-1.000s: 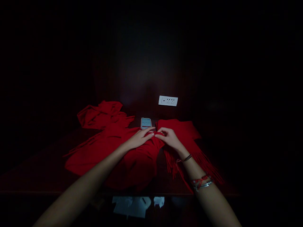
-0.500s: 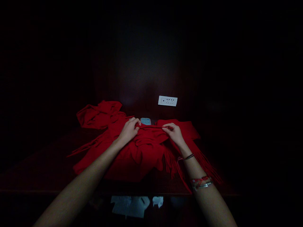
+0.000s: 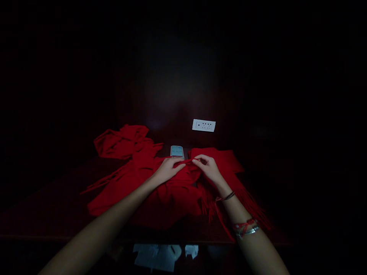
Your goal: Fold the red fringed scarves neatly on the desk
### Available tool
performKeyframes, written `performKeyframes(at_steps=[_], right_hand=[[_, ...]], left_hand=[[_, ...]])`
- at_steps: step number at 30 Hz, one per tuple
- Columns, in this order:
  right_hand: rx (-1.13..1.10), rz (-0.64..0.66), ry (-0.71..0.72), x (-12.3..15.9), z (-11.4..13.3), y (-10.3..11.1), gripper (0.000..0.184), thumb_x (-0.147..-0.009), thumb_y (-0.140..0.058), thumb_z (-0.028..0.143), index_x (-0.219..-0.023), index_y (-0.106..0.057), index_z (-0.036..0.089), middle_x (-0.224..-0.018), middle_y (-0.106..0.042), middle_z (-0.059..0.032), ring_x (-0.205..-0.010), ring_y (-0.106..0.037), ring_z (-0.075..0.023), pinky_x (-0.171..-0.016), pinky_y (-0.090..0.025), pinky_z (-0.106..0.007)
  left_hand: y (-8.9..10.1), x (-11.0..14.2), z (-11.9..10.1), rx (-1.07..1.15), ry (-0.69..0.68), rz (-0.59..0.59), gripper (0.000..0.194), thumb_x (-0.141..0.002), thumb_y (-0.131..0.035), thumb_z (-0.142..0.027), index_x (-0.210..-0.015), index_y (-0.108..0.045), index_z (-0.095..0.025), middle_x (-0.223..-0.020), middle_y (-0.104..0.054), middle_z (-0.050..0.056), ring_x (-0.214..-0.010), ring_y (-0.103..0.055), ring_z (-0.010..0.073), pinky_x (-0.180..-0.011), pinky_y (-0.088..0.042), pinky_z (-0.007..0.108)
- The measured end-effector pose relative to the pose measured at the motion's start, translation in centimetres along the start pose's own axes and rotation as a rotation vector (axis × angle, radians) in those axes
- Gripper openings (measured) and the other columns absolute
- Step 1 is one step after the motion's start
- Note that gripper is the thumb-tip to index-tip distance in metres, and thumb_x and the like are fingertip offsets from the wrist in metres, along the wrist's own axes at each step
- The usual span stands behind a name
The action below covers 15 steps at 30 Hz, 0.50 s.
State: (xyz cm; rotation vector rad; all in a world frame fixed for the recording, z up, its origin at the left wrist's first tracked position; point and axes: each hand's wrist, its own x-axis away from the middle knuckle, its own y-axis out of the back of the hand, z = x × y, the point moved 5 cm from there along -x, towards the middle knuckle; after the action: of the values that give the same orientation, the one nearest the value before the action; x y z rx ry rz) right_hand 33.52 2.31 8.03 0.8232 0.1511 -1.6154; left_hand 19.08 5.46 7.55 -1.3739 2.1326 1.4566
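Note:
A red scarf (image 3: 169, 198) lies rumpled on the dark tabletop, with long fringes beside my right forearm. My left hand (image 3: 171, 169) is closed on its upper edge, fingers over the cloth and thumb below. Close by on the right, my right hand (image 3: 208, 167) pinches the same edge between thumb and fingers. A short stretch of raised edge runs between the two hands. Just beyond my left hand lies a phone (image 3: 176, 151) with a lit screen, its lower end partly covered.
More bunched red cloth (image 3: 122, 141) lies at the back left, and a flat red fringed piece (image 3: 223, 158) at the right. A white power socket (image 3: 203, 125) is on the dark wall. Pale papers (image 3: 156, 258) show below the table edge. The surroundings are very dark.
My left hand has slid right along the cloth edge, closer to my right hand, which has hardly moved. More of the phone shows. The view has tilted slightly up.

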Motion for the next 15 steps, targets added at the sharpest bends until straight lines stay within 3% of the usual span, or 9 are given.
performKeyframes(at_steps=[2, 5, 8, 11, 15], right_hand=[[-0.033, 0.061, -0.044, 0.0, -0.4, -0.1, 0.019, -0.067, -0.057, 0.033, -0.069, -0.057, 0.014, -0.064, -0.054, 0.0006, -0.059, -0.047, -0.0098, -0.054, -0.035, -0.021], [-0.109, 0.279, -0.147, 0.5, -1.1, -1.3, 0.021, -0.063, -0.060, 0.032, -0.069, -0.056, 0.013, -0.065, -0.055, 0.0013, -0.059, -0.047, -0.0092, -0.055, -0.035, -0.021], [-0.181, 0.409, -0.244, 1.0, -1.7, -2.4, 0.025, -0.060, -0.062, 0.034, -0.071, -0.056, 0.012, -0.067, -0.056, 0.0010, -0.059, -0.047, -0.0095, -0.057, -0.036, -0.023], [-0.236, 0.346, -0.285, 0.9, -2.2, -2.4, 0.026, -0.060, -0.062, 0.035, -0.071, -0.054, 0.013, -0.067, -0.054, 0.0021, -0.059, -0.047, -0.0088, -0.058, -0.035, -0.022], [-0.307, 0.163, -0.256, 0.3, -2.0, -1.0, 0.025, -0.060, -0.063, 0.036, -0.060, -0.047, 0.015, -0.055, -0.047, 0.0058, -0.051, -0.042, -0.0062, -0.050, -0.030, -0.019]], left_hand=[[0.2, -0.1, 0.2, 0.019, 0.032, -0.001, 0.027, -0.078, -0.041, -0.033, -0.082, -0.061, -0.015, -0.083, -0.063, 0.003, -0.078, -0.056, 0.0162, -0.072, -0.040, 0.023], [0.7, -0.2, 0.5, 0.062, 0.063, -0.041, 0.029, -0.078, -0.039, -0.034, -0.074, -0.060, -0.016, -0.074, -0.062, 0.001, -0.072, -0.055, 0.0150, -0.066, -0.040, 0.022], [1.7, -0.4, 1.2, 0.113, 0.106, -0.147, 0.026, -0.076, -0.042, -0.034, -0.069, -0.058, -0.016, -0.070, -0.060, 0.000, -0.069, -0.053, 0.0139, -0.065, -0.038, 0.021], [2.2, -0.6, 2.1, 0.290, 0.168, -0.217, 0.024, -0.072, -0.045, -0.036, -0.066, -0.055, -0.015, -0.064, -0.056, -0.001, -0.064, -0.051, 0.0126, -0.061, -0.038, 0.020], [2.7, -0.7, 2.7, 0.580, 0.269, -0.277, 0.024, -0.065, -0.051, -0.038, -0.064, -0.052, -0.015, -0.060, -0.053, -0.003, -0.057, -0.048, 0.0105, -0.054, -0.037, 0.019]])
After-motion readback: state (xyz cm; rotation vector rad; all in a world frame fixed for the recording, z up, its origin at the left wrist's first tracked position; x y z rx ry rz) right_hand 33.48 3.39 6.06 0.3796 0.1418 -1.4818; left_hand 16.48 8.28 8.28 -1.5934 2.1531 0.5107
